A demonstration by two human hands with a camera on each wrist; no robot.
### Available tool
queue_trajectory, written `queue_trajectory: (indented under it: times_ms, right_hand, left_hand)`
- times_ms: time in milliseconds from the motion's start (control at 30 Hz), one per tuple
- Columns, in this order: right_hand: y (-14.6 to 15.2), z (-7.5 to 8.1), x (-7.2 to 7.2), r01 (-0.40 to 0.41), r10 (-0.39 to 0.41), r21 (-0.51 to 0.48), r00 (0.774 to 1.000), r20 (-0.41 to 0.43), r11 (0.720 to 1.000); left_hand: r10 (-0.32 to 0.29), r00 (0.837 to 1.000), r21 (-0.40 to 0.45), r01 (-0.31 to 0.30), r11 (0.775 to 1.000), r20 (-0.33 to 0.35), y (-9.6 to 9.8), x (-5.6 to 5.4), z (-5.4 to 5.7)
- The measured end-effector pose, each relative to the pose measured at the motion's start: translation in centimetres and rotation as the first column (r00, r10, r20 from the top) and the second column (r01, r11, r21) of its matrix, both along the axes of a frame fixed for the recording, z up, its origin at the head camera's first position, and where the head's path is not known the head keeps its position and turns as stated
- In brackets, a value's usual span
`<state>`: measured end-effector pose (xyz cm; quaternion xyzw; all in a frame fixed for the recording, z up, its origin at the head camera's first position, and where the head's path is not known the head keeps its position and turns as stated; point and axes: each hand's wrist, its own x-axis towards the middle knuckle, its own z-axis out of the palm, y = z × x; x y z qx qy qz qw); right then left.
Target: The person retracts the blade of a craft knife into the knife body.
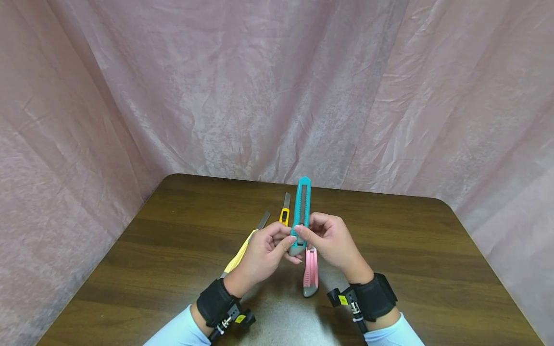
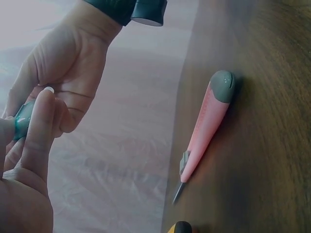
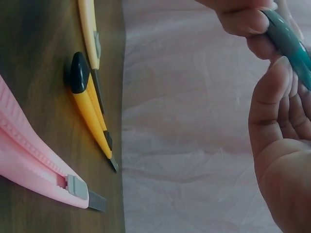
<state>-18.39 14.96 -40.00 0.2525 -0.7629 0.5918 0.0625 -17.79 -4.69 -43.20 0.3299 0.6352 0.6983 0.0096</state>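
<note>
A teal utility knife [image 1: 301, 206] with a grey butt end is held up over the table between both hands, its long slot facing the head camera. No blade shows past its top end. My left hand [image 1: 264, 252] pinches it near the grey end, thumb in front. The right hand [image 1: 335, 242] grips it slightly higher, its thumb lying on the front face near the slot's lower part. In both wrist views, fingers close round the teal knife [image 3: 286, 39] and cover much of it. A pink utility knife [image 1: 310, 274] lies on the table below the hands.
Left of the pink knife, a yellow-orange utility knife [image 1: 284, 216] and a pale yellow one [image 1: 237, 257] lie on the brown wooden table [image 1: 151, 250], blades out and pointing away. Pink curtains [image 1: 242, 96] hang behind the table and at its sides.
</note>
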Motion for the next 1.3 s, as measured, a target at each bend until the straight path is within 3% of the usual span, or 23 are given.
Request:
queue_trajectory:
  times_ms: [400, 633, 800, 967, 1100, 1200, 1300]
  right_hand:
    - [-0.1, 0.0, 0.0, 0.077, -0.078, 0.014, 0.996, 0.053, 0.997]
    - [0.4, -0.1, 0.0, 0.033, -0.034, 0.018, 0.996, 0.083, 0.999]
    - [0.5, 0.2, -0.2, 0.087, -0.090, 0.048, 0.994, 0.057, 0.995]
    - [1.9, 0.8, 0.3, 0.168, -0.178, 0.090, 0.977, 0.120, 0.982]
    - [4.0, 0.5, 2.0, 0.221, -0.265, 0.231, 0.948, 0.178, 0.948]
    - [5.8, -0.1, 3.6, 0.233, -0.316, 0.324, 0.920, 0.233, 0.917]
    - [7.4, -0.6, 5.1, 0.204, -0.335, 0.399, 0.896, 0.292, 0.894]
  left_hand:
    - [-0.017, 1.000, 0.005, 0.017, 1.000, 0.024, 0.2, -0.1, 0.0]
    - [-0.018, 0.999, -0.002, 0.018, 1.000, 0.029, 0.4, -0.3, -0.1]
    - [0.016, 0.998, -0.057, -0.013, 0.998, 0.056, 0.5, -0.1, 0.3]
    - [0.032, 0.993, -0.175, -0.012, 0.985, 0.114, 1.9, 0.7, 1.0]
    - [0.022, 0.989, -0.356, 0.031, 0.934, 0.144, 3.9, 2.0, 0.9]
    - [0.007, 0.994, -0.508, 0.050, 0.860, 0.109, 5.8, 3.0, 0.4]
    - [-0.018, 0.996, -0.603, 0.065, 0.795, 0.084, 7.6, 3.8, -0.1]
